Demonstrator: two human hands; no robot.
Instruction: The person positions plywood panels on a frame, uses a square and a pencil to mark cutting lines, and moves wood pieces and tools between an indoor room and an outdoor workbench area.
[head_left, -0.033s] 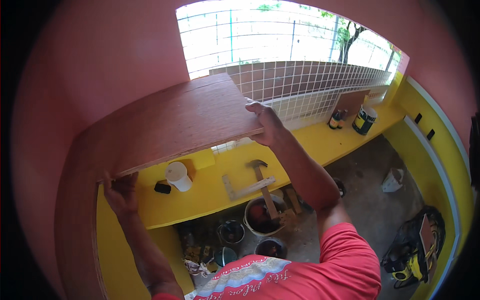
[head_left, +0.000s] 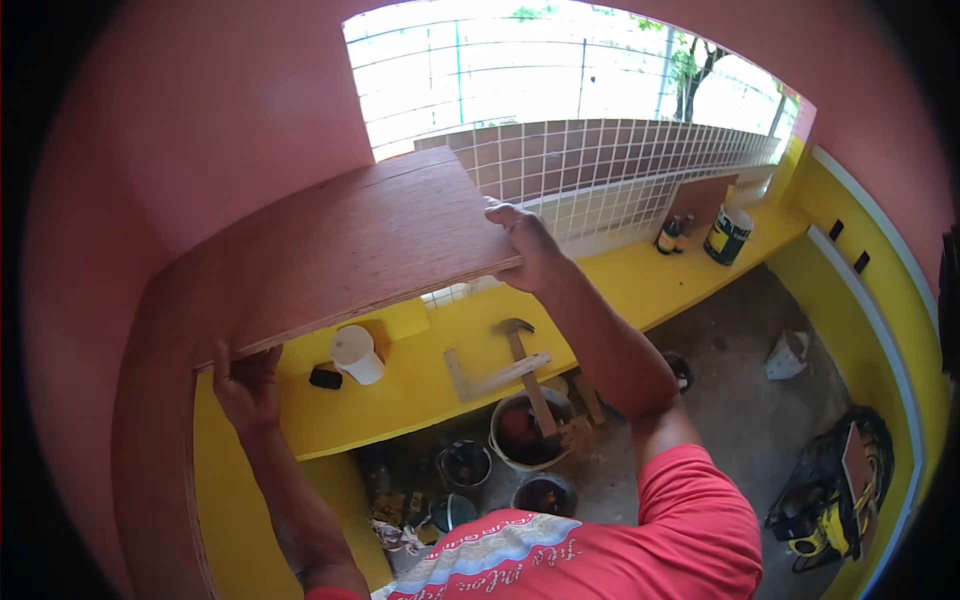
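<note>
A brown plywood board (head_left: 350, 220) stretches along the pink wall at the upper left, above a yellow counter. Its right end is gripped by my right hand (head_left: 530, 245), thumb on top and fingers wrapped round underneath. My left hand (head_left: 248, 388) holds the front edge near the inner corner, where the board meets a second brown board (head_left: 155, 420) running toward me along the left wall. Part of the left fingers is hidden beneath the wood. Below, a claw hammer (head_left: 518, 345) and a pale carpenter's square (head_left: 490, 382) lie on the counter.
The yellow counter (head_left: 620, 280) carries a white cup (head_left: 357, 355), a small black block (head_left: 325, 376), bottles (head_left: 672, 236) and a paint can (head_left: 728, 236). Buckets (head_left: 525, 430) stand below. A white wire grid (head_left: 600, 170) covers the window. A black bag (head_left: 830, 490) lies on the floor at right.
The view has shifted very slightly. Both hands keep their hold on the board, which stays in about the same place.
</note>
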